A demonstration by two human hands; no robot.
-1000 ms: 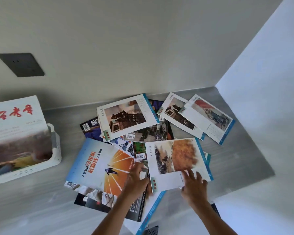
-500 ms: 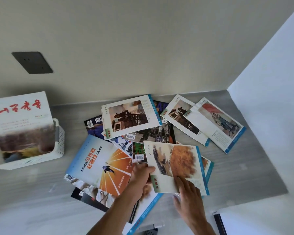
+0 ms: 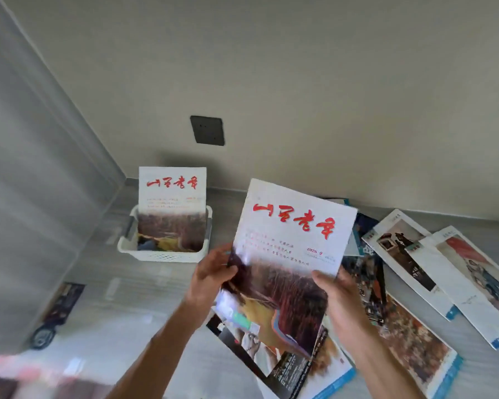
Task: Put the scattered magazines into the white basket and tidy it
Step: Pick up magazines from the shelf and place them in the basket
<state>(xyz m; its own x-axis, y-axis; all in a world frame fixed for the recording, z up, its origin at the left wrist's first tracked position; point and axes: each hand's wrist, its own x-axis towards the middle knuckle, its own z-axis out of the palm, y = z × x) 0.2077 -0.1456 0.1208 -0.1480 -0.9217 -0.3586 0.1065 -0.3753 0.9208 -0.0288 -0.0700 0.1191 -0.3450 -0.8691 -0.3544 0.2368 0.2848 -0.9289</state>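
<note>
I hold a white magazine with red calligraphy [image 3: 288,249] lifted above the pile, tilted. My left hand [image 3: 211,273] grips its left edge and my right hand [image 3: 339,298] grips its right edge. The white basket [image 3: 167,256] stands at the back left against the wall, with one matching red-titled magazine [image 3: 172,205] upright inside it. Several scattered magazines lie on the grey counter: a white-bordered pair [image 3: 450,272] at the right, an orange-toned one [image 3: 415,344] below my right hand, and a dark one [image 3: 283,367] under the held magazine.
The grey counter [image 3: 144,298] runs from the left wall to the right. A dark wall socket plate [image 3: 207,130] sits above the basket. A grey side panel [image 3: 35,197] closes the left, reflecting a dark item [image 3: 61,303].
Both hands left the orange-toned magazine in the pile and now hold a red-titled white magazine lifted up. The view has swung left, so the basket is now near the centre.
</note>
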